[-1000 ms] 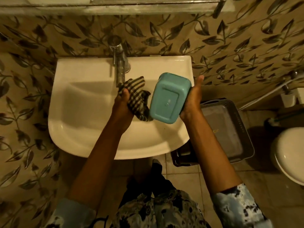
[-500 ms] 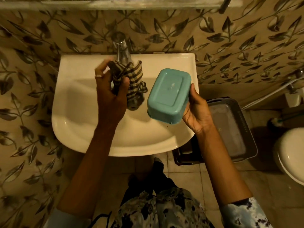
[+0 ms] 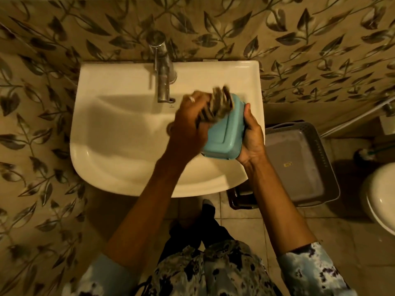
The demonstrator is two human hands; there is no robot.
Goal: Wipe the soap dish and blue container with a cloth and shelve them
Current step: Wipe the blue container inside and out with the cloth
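Note:
My right hand (image 3: 251, 137) grips the blue container (image 3: 226, 135) by its right side, bottom turned up and tilted, over the right part of the white sink (image 3: 119, 150). A striped dark-and-light cloth (image 3: 219, 104) is bunched in my left hand (image 3: 190, 122) and pressed against the container's far upper face; the cloth is blurred with motion. A ring shows on a finger of the left hand. No soap dish is in view, and the shelf is out of the frame.
A metal tap (image 3: 162, 69) stands at the back of the sink. A grey plastic basket (image 3: 299, 163) sits on the floor right of the sink. A white toilet (image 3: 380, 195) is at the right edge. Leaf-patterned tiles cover the wall.
My left hand has swung the cloth from near the tap rightward onto the container. My right hand has turned the container more on edge and brought it closer to the left hand.

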